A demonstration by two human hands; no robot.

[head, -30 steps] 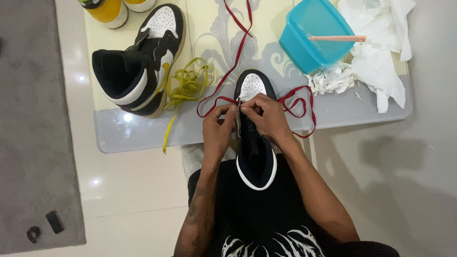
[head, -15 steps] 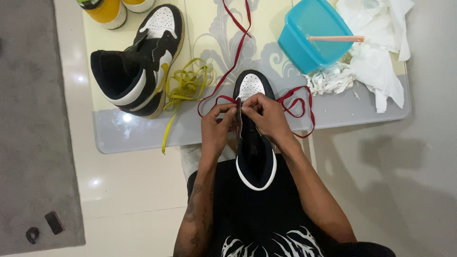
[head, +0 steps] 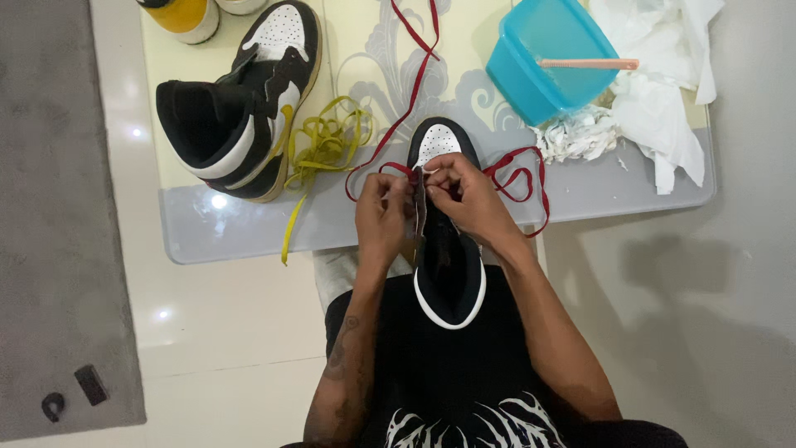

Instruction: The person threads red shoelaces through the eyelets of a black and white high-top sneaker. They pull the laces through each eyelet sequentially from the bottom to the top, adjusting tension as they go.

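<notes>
A black high-top sneaker with a white perforated toe (head: 438,148) rests on my lap, its toe against the table edge. My left hand (head: 383,214) pinches a red shoelace (head: 516,176) at the front eyelets on the left side. My right hand (head: 468,195) pinches the lace on the right side, fingertips almost meeting the left's. The lace loops out to the right and runs up across the table. The shoe's tongue stands between my hands.
A second black, white and yellow sneaker (head: 240,116) lies on the glass table (head: 249,228), beside a loose yellow lace (head: 325,149). A blue tub (head: 547,66) with a brush across it and crumpled white cloths (head: 655,108) sit at the right. A grey rug (head: 58,207) lies left.
My hands stay at the front eyelets with only small finger movements. The red lace loop on the right has shifted slightly.
</notes>
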